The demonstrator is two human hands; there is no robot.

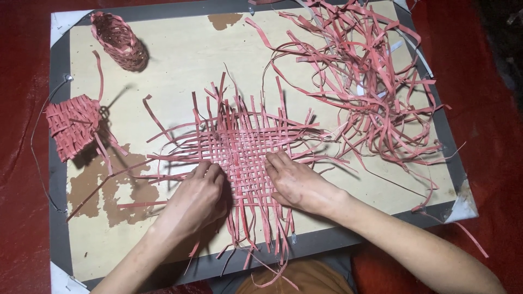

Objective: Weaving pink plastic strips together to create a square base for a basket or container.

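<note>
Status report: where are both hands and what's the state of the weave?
Left hand and right hand flat on the woven mat, holding nothing. Mat flat on board, strip ends loose. Loose strips heaped right, two small baskets left, clear of hands.

Both forearms are bare, without sleeves, rings or watch; orange-brown clothing (297, 277) covers the lap

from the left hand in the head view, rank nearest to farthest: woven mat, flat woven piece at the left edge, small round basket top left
1. woven mat: under the left hand, touching.
2. flat woven piece: at the board's left edge.
3. small round basket: top left corner, farthest.
</note>
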